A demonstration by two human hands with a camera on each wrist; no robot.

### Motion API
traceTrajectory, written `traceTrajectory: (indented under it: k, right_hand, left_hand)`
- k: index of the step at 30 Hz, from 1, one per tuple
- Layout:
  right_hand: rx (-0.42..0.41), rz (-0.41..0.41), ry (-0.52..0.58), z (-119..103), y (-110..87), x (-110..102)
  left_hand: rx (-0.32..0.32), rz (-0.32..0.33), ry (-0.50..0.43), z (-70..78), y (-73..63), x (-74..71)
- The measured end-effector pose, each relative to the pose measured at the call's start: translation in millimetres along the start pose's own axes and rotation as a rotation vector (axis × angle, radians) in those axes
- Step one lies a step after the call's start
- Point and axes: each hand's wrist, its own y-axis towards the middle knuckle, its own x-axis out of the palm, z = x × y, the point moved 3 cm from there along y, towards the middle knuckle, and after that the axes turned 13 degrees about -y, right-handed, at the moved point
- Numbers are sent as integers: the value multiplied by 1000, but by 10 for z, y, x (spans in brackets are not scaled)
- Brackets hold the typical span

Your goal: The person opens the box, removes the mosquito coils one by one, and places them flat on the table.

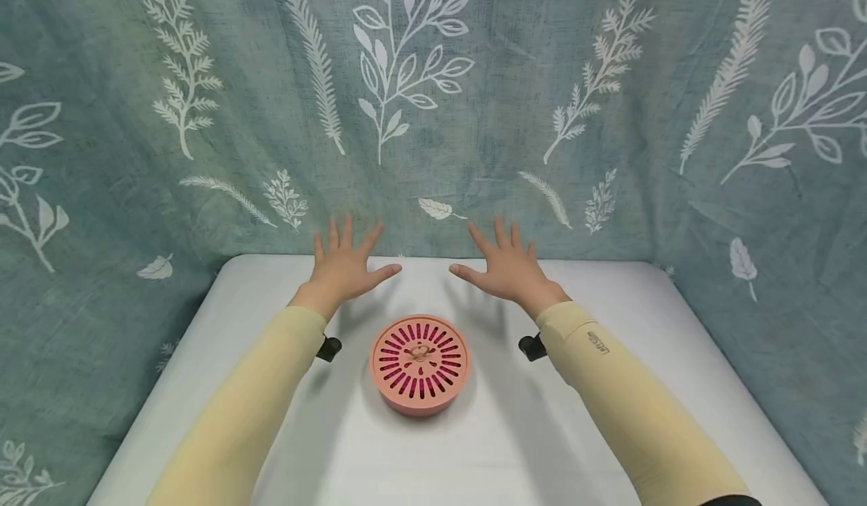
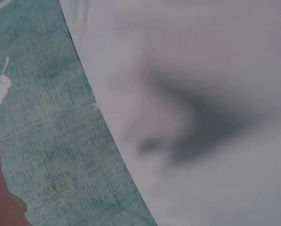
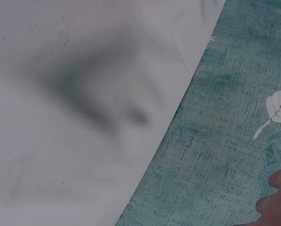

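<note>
A round salmon-pink box [image 1: 420,367] with a slotted lid stands on the white table, and magenta shows through the slots. A small knot-like ornament sits at the lid's centre. Beyond the box on the left, my left hand [image 1: 344,269] is held above the table with its fingers spread, holding nothing. My right hand [image 1: 508,269] mirrors it on the other side, fingers spread and touching nothing. In the left wrist view only part of the left hand [image 2: 4,197] shows at the edge. The right wrist view catches part of the right hand [image 3: 276,202] at its lower corner.
The white table [image 1: 433,461] has rounded far corners. Green-blue cloth [image 1: 501,114] with white leaf prints hangs behind it and at both sides. Each wrist carries a small black camera, the left camera [image 1: 329,349] and the right camera [image 1: 532,347]. Both arms cast shadows on the table.
</note>
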Motion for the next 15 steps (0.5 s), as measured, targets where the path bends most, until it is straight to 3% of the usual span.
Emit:
traceTrajectory:
  k: [8, 15]
  right_hand:
    - [-39, 27, -1, -74, -144, 60]
    - [-48, 32, 164, -81, -335, 90]
  left_hand:
    - [18, -22, -45, 33, -168, 79]
    - [48, -23, -158, 21, -323, 164]
